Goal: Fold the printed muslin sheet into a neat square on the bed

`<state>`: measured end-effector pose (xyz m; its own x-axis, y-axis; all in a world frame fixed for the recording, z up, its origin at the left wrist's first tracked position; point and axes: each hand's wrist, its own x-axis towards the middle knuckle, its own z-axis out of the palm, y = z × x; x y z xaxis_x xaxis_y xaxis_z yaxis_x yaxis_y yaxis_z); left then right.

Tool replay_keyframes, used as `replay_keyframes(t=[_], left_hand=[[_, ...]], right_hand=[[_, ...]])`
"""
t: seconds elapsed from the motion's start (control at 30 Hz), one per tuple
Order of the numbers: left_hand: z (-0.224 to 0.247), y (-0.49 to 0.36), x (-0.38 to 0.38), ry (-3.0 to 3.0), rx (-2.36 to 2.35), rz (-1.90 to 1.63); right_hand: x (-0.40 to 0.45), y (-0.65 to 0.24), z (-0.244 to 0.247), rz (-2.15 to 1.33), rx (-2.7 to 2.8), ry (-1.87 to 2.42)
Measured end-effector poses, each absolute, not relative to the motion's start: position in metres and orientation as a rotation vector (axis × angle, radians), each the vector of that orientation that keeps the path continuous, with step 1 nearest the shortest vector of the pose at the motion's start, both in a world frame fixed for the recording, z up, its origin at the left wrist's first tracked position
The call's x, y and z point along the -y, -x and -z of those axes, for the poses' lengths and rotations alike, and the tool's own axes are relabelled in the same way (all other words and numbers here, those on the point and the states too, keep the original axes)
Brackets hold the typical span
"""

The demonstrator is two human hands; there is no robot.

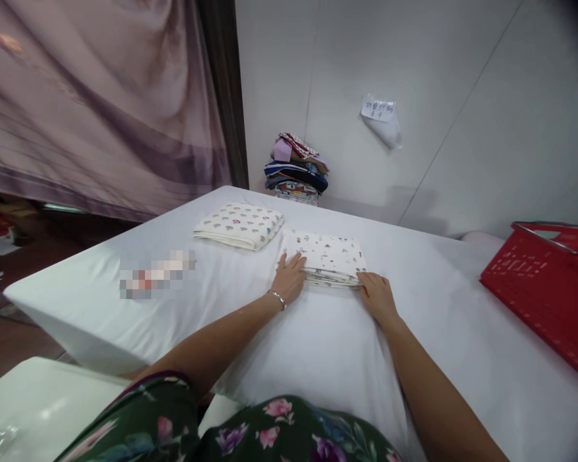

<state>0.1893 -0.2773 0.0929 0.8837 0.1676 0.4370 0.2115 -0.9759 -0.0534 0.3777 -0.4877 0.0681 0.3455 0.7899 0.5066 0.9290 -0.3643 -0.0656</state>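
Observation:
A folded white cloth with small dark prints lies flat on the white-covered bed or table. My left hand rests on its near left corner, fingers slightly spread, a silver bangle on the wrist. At its near right corner, my right hand touches the edge with the fingertips; whether it pinches any layer is hard to tell. Just beyond to the left lies a second folded cloth, cream with grey and red prints, with neither hand on it.
A red plastic basket stands at the right. Folded clothes are piled behind the far edge by the wall. A blurred-out item lies at the left. A curtain hangs at the far left; a white stool is at lower left.

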Motion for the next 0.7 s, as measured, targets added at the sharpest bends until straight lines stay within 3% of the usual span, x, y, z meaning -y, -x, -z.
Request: replay_keyframes(t=[0.7], left_hand=[[-0.089, -0.169, 0.261, 3.0, 0.087, 0.728]], right_hand=[[0.486, -0.374, -0.061, 0.609, 1.533, 2.303]])
